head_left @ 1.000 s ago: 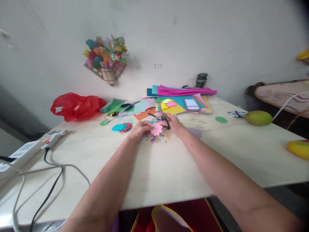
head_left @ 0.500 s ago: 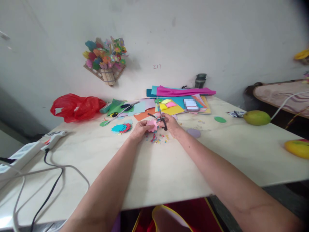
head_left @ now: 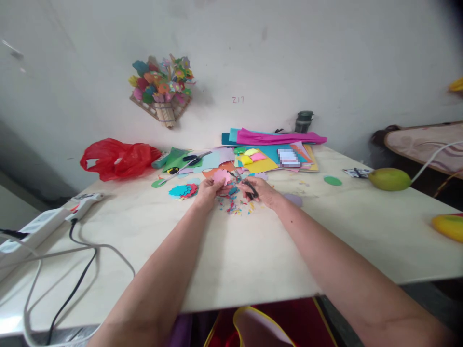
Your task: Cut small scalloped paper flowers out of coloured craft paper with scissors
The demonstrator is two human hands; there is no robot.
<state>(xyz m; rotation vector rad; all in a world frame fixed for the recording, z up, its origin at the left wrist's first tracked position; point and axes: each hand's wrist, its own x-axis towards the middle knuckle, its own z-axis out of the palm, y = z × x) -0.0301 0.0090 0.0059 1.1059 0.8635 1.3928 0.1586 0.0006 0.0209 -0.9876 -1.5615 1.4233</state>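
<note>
Left hand: fingers grasping a pink scalloped paper by its near edge.
Paper location: over the desk, between both hands, just left of the scissor blades; whether blade and edge touch cannot be told.
Right hand: fingers grasping black-handled scissors at the handles; blades directed away from the person and leftward.
Paper scraps: small, multicoloured, scattered on the desk around the space between the hands.
Blue scalloped papers: piled left of the left hand, overlapping red scalloped papers.
Lilac disc: flat on the desk, beside the right wrist, partly covered by the forearm.
Green disc: flat, farther right, near a green-yellow fruit.
Coloured sheets: layered toward the wall, beyond both hands.
Second scissors: resting beyond the left hand.
Red plastic bag: far left part of the desk.
</note>
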